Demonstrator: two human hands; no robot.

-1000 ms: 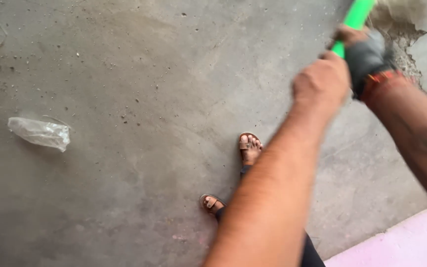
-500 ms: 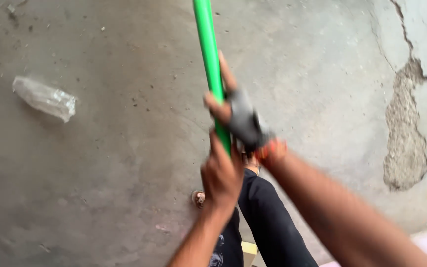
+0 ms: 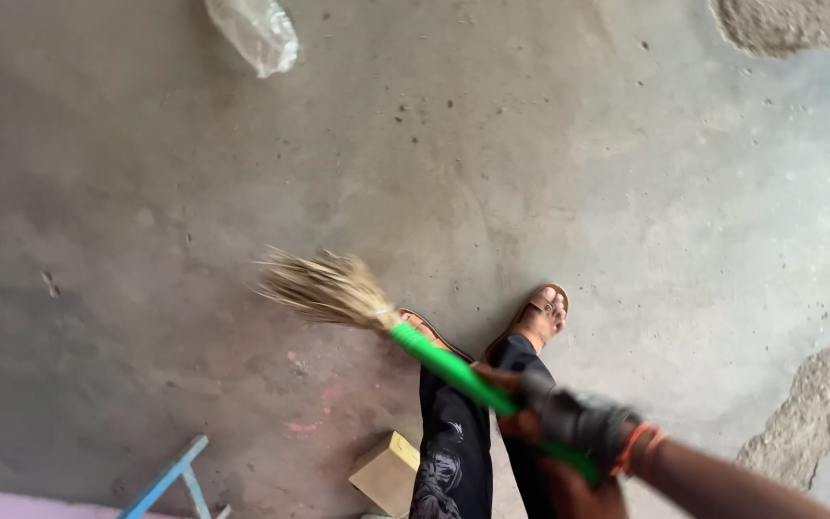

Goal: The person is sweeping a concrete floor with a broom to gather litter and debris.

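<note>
The grey concrete floor fills nearly the whole frame, with broken, rough patches at the upper right corner and along the right edge. Wide bare stretches lie across the left and centre. The person's dark trouser legs drop out of the bottom edge, one sandalled foot showing at centre, the other mostly hidden behind the broom. Its green handle runs from lower right up to the straw head (blurred) at centre left, low over the floor. The right hand, in a dark glove with an orange band at the wrist, is closed around the handle at lower right. The left hand is just below it, cut off by the bottom edge; whether it grips the handle cannot be told. A clear plastic bag lies at the upper edge, partly cropped. A small cardboard box and a blue frame piece sit along the bottom edge.
</note>
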